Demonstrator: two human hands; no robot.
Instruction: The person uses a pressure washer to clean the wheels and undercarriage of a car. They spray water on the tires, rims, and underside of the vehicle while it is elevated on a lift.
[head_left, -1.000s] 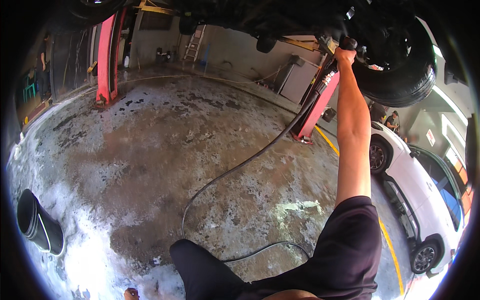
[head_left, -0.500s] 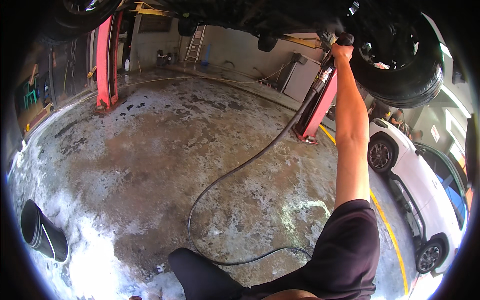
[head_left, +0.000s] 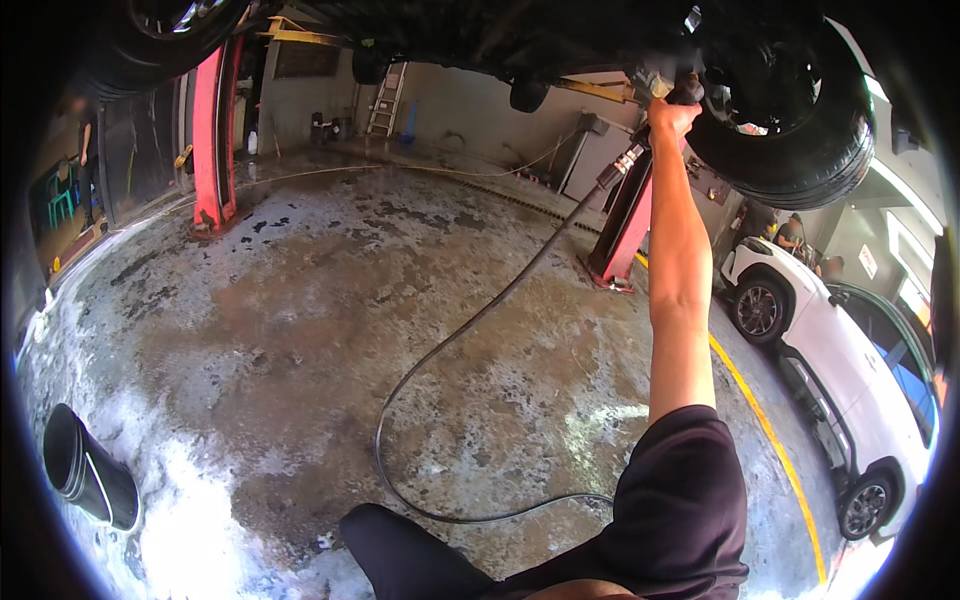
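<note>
My right arm reaches up and forward under a raised vehicle. At its end my right hand (head_left: 672, 118) is closed around a dark hose-fed tool (head_left: 686, 90), whose exact kind I cannot make out. The tool is beside a large black tire (head_left: 790, 172) of the vehicle, near its underside (head_left: 450, 35). A black hose (head_left: 470, 325) with metal fittings hangs from below my hand and loops over the wet, stained floor towards my body. My left hand is out of view.
Red lift posts (head_left: 212, 140) stand left and right. A white car (head_left: 850, 350) is parked at right past a yellow floor line (head_left: 765, 425). A black bucket (head_left: 90, 468) sits at lower left. A ladder (head_left: 387, 100) leans at the back; people (head_left: 790, 235) are beyond the car.
My right hand and the tool have shifted slightly left and a little lower. The hose hangs straighter. A person has come into sight at the far left.
</note>
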